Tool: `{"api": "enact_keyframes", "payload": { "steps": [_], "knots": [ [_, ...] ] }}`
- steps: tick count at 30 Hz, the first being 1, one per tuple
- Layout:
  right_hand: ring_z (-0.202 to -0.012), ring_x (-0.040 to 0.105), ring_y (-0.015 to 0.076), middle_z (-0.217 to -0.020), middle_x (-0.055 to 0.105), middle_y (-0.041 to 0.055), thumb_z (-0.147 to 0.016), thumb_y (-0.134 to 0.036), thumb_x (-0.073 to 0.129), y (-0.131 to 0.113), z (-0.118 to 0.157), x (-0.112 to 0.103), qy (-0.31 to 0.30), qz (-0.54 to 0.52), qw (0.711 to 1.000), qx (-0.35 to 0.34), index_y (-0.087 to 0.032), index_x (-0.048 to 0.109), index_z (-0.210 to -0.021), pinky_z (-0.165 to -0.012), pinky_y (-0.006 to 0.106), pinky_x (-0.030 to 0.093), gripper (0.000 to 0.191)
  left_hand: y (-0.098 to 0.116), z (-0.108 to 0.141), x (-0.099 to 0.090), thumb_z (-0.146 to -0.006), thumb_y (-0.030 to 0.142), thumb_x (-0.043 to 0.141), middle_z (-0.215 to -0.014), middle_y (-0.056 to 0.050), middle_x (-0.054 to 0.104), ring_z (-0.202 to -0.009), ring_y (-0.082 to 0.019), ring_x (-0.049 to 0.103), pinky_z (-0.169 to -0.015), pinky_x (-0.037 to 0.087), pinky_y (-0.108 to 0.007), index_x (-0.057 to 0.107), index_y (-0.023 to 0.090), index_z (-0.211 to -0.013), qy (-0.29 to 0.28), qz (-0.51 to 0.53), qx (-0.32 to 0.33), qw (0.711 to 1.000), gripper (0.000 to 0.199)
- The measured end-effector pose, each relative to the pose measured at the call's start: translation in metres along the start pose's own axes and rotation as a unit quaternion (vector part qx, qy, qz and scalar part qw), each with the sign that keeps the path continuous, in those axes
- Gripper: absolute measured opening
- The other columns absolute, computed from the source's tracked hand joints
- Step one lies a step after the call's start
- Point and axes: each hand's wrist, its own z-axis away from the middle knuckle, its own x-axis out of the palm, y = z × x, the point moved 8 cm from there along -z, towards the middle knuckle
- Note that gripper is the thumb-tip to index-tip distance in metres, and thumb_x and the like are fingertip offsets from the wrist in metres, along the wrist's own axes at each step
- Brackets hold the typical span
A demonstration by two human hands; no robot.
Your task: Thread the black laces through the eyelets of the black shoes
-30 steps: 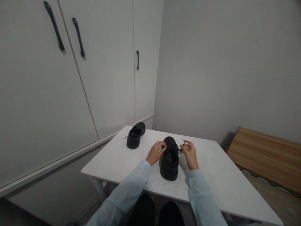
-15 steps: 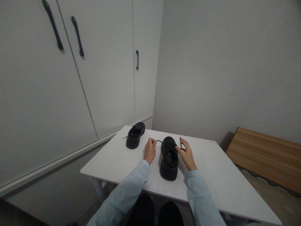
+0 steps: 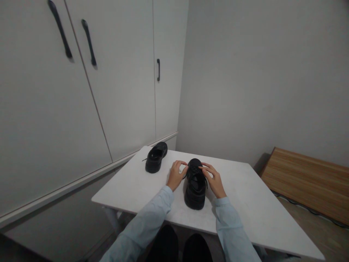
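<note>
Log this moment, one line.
left hand: beside nearer black lace-up shoe; right hand: at that shoe's laces; second black shoe: farther left; surface: white table

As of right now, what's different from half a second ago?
Left hand opened from its curl, fingers now reaching right to the near shoe; the lace no longer stretches out to it. Right hand is at the lacing; the lace raised at its fingers now hangs down the shoe's right side. Whether either hand grips lace is unclear. Both shoes stayed put.

A white table (image 3: 245,211) carries one near shoe (image 3: 195,198), one far shoe (image 3: 153,166).
</note>
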Motion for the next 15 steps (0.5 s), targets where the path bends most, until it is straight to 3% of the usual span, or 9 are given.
{"api": "enact_keyframes", "payload": {
  "steps": [7, 15],
  "knots": [
    [-0.096, 0.06, 0.0228, -0.097, 0.067, 0.0076, -0.084, -0.035, 0.057, 0.003, -0.001, 0.003, 0.003, -0.027, 1.0, 0.006, -0.023, 0.073, -0.081, -0.091, 0.041, 0.043, 0.021, 0.01, 0.0, 0.009, -0.083, 0.032, 0.059, -0.093, -0.004, 0.064, -0.093, -0.018, 0.057, -0.087, 0.043, -0.033, 0.063, 0.019, -0.09, -0.061, 0.073, 0.029, 0.995, 0.015],
    [-0.101, 0.057, 0.024, -0.1, 0.064, 0.0069, -0.077, -0.027, 0.062, 0.01, -0.002, 0.008, -0.023, -0.03, 0.999, 0.003, -0.023, 0.07, -0.087, -0.091, 0.042, 0.042, 0.013, 0.022, -0.004, 0.021, -0.077, 0.035, 0.066, -0.091, -0.004, 0.063, -0.093, -0.019, 0.057, -0.085, 0.044, -0.032, 0.063, 0.019, -0.088, -0.116, 0.066, 0.058, 0.989, 0.019]
  ]
}}
